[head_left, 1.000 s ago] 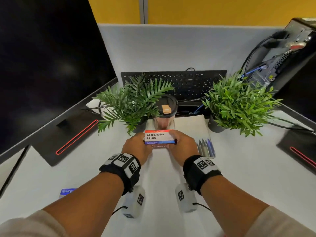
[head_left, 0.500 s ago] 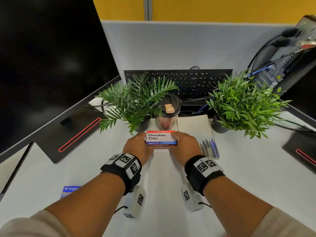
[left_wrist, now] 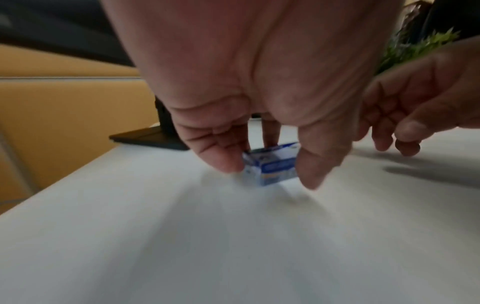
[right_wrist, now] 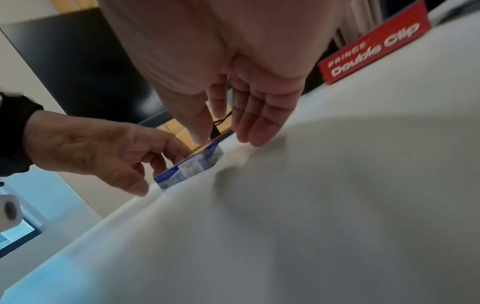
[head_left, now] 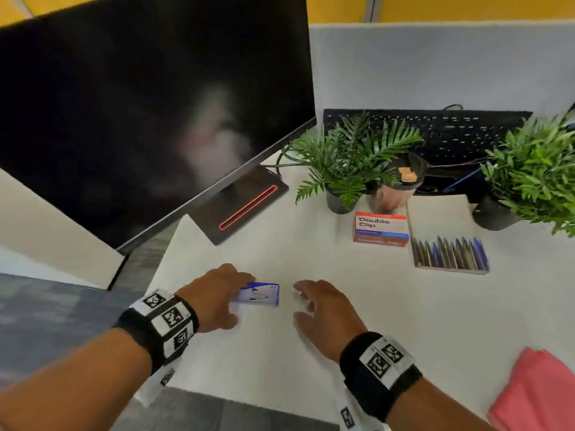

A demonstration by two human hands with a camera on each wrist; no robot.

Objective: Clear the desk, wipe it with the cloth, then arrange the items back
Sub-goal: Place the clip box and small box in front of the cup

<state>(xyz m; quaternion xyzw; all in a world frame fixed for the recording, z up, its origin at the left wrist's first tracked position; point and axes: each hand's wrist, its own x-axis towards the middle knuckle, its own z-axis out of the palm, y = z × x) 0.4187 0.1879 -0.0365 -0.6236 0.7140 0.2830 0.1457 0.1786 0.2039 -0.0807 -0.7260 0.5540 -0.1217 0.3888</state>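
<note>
A small blue and white box (head_left: 261, 294) lies on the white desk (head_left: 404, 306) near its front left. My left hand (head_left: 239, 300) is on it, thumb and curled fingers (left_wrist: 228, 160) pinching its two sides. My right hand (head_left: 300, 301) hovers just right of the box with fingers (right_wrist: 257, 135) straight and spread, holding nothing. Two stacked Double Clip boxes (head_left: 381, 227) sit further back with no hand on them. A pink cloth (head_left: 535, 390) lies at the front right corner.
A row of pens (head_left: 449, 253) lies right of the clip boxes. Behind stand two potted plants (head_left: 351, 157) (head_left: 535, 178), a lidded cup (head_left: 401, 181) and a keyboard (head_left: 435, 132). A large monitor (head_left: 155, 104) and its base (head_left: 239, 206) fill the left.
Both hands have left the top Double Clip box on the stack and come back to the near left. The left hand now holds the small blue box. The view has swung left.
</note>
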